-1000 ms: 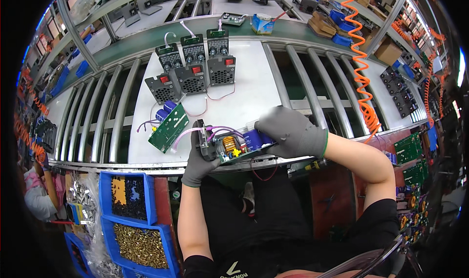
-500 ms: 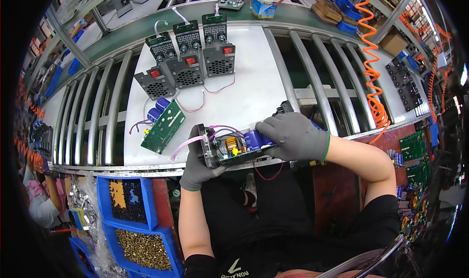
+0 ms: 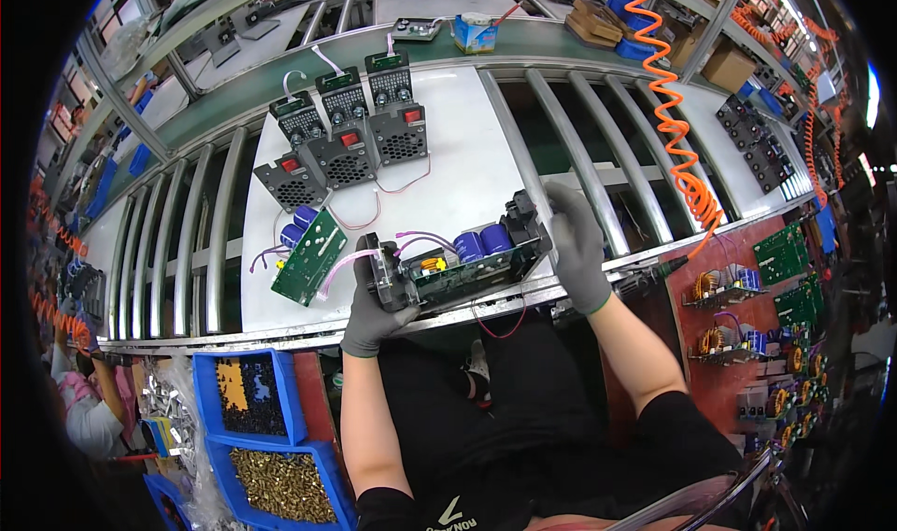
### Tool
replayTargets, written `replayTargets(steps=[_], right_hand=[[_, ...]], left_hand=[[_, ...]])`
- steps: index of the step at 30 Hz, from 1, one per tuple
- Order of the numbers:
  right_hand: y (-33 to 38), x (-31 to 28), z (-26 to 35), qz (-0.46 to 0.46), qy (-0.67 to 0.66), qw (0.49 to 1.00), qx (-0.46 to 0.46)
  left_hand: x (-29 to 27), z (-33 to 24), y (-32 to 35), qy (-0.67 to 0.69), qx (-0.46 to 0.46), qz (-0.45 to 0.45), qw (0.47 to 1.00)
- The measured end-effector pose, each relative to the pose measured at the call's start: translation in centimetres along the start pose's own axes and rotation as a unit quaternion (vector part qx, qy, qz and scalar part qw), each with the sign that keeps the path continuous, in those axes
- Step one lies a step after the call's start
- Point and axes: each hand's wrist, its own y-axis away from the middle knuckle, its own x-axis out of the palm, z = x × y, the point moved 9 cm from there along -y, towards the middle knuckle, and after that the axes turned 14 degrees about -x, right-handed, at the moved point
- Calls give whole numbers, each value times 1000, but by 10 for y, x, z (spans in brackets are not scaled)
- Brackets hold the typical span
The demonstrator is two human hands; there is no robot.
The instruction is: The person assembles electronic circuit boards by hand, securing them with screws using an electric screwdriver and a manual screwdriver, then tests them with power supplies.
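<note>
A partly open power supply unit (image 3: 476, 268), with a green board, blue capacitors and a yellow coil in a dark frame, is level at the table's front edge. My left hand (image 3: 371, 316), in a grey glove, is closed around its left end panel, from which a pale pink cable comes. At the opposite end, my grey-gloved right hand (image 3: 583, 255) cups the dark end part, its fingers partly hidden. A thin red wire loop hangs below the unit. Left of it, a loose green circuit board (image 3: 310, 258) with blue capacitors leans on the white table (image 3: 467, 157).
Several dark housings (image 3: 348, 157) with red switches stand behind. Metal rollers (image 3: 579, 143) flank the table. A coiled orange hose (image 3: 687, 181) hangs at right, near a power screwdriver (image 3: 645, 277). Blue bins (image 3: 297, 391) of small fasteners sit at lower left; more boards (image 3: 729, 288) lie at right.
My right hand has moved from the capacitors to the unit's right end, uncovering them. The unit has shifted slightly down, and the left hand keeps its hold. The view has shifted too.
</note>
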Motion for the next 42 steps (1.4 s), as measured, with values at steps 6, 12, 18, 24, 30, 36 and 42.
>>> replayTargets(steps=[6, 12, 18, 24, 30, 36, 42], right_hand=[[42, 61, -68, 89, -172, 978, 81], [7, 49, -115, 256, -10, 927, 276], [-33, 71, -143, 424, 261, 857, 129], [-33, 16, -117, 478, 439, 760, 12], [53, -60, -85, 685, 470, 546, 110], [119, -83, -97, 760, 513, 370, 147], [115, -86, -102, 716, 531, 443, 90]], left_hand=[[25, -14, -11, -68, -28, -63, 995], [34, -19, -29, 44, -152, -76, 985], [25, 1, -64, -196, -264, -84, 941], [-12, -57, -8, -515, -183, -14, 837], [-190, -113, 138, -672, -312, -137, 658], [-229, -37, 198, -553, -334, -178, 742], [-238, -24, 201, -551, -310, -187, 751]])
